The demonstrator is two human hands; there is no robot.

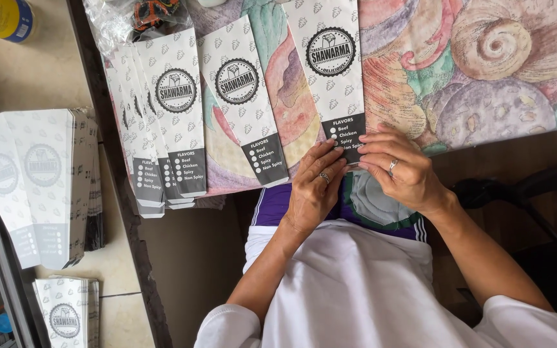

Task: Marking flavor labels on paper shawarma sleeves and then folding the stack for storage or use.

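Note:
A long white paper sleeve (pixel 331 64) with a round black stamp and a dark grey lower band lies on the patterned cloth (pixel 485 77). My left hand (pixel 314 190) and my right hand (pixel 400 169) both pinch its lower end at the table edge. A ring shows on each hand. To the left lies a second sleeve (pixel 243 96), and further left a fanned stack of the same sleeves (pixel 162 116).
More flat sleeves are piled on a pale counter at the left (pixel 40 180) and bottom left (pixel 66 312). A crumpled clear plastic bag (pixel 120 19) sits at the top. A yellow and blue can (pixel 1 16) stands in the top left corner.

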